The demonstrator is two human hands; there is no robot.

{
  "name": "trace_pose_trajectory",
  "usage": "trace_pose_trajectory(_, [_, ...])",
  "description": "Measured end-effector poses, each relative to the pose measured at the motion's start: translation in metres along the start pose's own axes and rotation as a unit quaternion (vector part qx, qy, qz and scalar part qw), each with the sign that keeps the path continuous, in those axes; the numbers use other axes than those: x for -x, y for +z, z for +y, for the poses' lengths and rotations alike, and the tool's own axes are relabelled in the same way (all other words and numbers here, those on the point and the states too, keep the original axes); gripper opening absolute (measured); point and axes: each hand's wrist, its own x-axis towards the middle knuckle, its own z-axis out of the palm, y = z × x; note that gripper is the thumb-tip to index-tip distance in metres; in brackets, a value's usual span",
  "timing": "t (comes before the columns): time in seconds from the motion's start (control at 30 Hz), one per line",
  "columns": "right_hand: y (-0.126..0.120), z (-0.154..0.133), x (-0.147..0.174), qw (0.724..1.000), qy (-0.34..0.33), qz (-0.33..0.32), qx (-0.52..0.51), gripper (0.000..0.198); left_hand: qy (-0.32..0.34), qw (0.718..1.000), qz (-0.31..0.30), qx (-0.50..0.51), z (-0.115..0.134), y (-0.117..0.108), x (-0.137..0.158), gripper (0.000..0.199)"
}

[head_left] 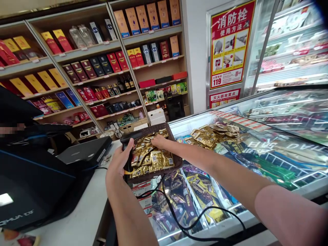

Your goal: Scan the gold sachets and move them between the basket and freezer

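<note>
A brown woven basket full of small gold foil packets rests on the glass top of a freezer. At its left side my left hand is closed round the handle of a black handheld scanner, which has a yellow part low down. My right hand reaches into the basket from the right. Its fingers are bent together against the gold packets, and what they may pinch is hidden. A loose heap of similar gold packets lies on the freezer glass to the right of the basket.
Black cable loops over the freezer in front of the basket. Left, a dark checkout monitor and a black flat device stand on a white counter. Shelves of boxed goods line the back wall.
</note>
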Motion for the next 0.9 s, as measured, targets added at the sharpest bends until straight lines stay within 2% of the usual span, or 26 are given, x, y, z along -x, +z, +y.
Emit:
trace_pose_trajectory(0.07, [0.0, 0.003, 0.008, 0.999, -0.026, 0.017, 0.039, 0.023, 0.006, 1.0, 0.003, -0.004, 0.002, 0.003, 0.002, 0.055])
trace_pose_trajectory(0.17, [-0.006, 0.014, 0.029, 0.995, -0.002, 0.071, 0.064, 0.024, 0.011, 1.0, -0.002, -0.007, 0.004, 0.007, 0.002, 0.056])
trace_pose_trajectory(0.27, [-0.014, 0.033, 0.059, 0.976, 0.041, 0.214, 0.01, 0.019, 0.002, 1.0, -0.023, -0.021, 0.006, 0.009, 0.002, 0.056])
trace_pose_trajectory(0.33, [-0.017, 0.051, 0.081, 0.944, 0.096, 0.305, -0.085, 0.018, -0.008, 0.999, -0.036, -0.034, 0.008, 0.011, 0.001, 0.056])
trace_pose_trajectory(0.43, [-0.02, 0.08, 0.112, 0.866, 0.182, 0.367, -0.286, 0.016, -0.007, 0.998, -0.048, -0.039, 0.012, 0.018, 0.003, 0.058])
trace_pose_trajectory(0.5, [-0.019, 0.097, 0.129, 0.799, 0.206, 0.361, -0.435, 0.014, 0.0, 0.997, -0.064, -0.04, 0.015, 0.025, 0.004, 0.06])
trace_pose_trajectory(0.6, [-0.015, 0.114, 0.147, 0.678, 0.215, 0.326, -0.623, 0.008, 0.005, 0.996, -0.08, -0.05, 0.018, 0.035, 0.005, 0.06])
trace_pose_trajectory(0.67, [-0.011, 0.119, 0.154, 0.625, 0.203, 0.306, -0.689, 0.007, 0.003, 0.995, -0.08, -0.056, 0.018, 0.04, 0.005, 0.06])
trace_pose_trajectory(0.7, [-0.008, 0.121, 0.156, 0.618, 0.2, 0.299, -0.699, 0.01, 0.002, 0.995, -0.082, -0.057, 0.018, 0.042, 0.005, 0.06])
trace_pose_trajectory(0.73, [-0.006, 0.121, 0.157, 0.626, 0.202, 0.294, -0.693, 0.015, 0.003, 0.995, -0.084, -0.058, 0.019, 0.044, 0.004, 0.061])
trace_pose_trajectory(0.77, [-0.004, 0.122, 0.157, 0.648, 0.21, 0.294, -0.67, 0.019, 0.003, 0.994, -0.088, -0.059, 0.019, 0.045, 0.004, 0.062])
trace_pose_trajectory(0.87, [0.0, 0.124, 0.156, 0.743, 0.246, 0.308, -0.541, 0.026, 0.008, 0.993, -0.097, -0.063, 0.019, 0.049, 0.002, 0.063])
trace_pose_trajectory(0.9, [0.001, 0.125, 0.155, 0.763, 0.249, 0.313, -0.507, 0.028, 0.012, 0.993, -0.1, -0.063, 0.019, 0.05, 0.002, 0.062])
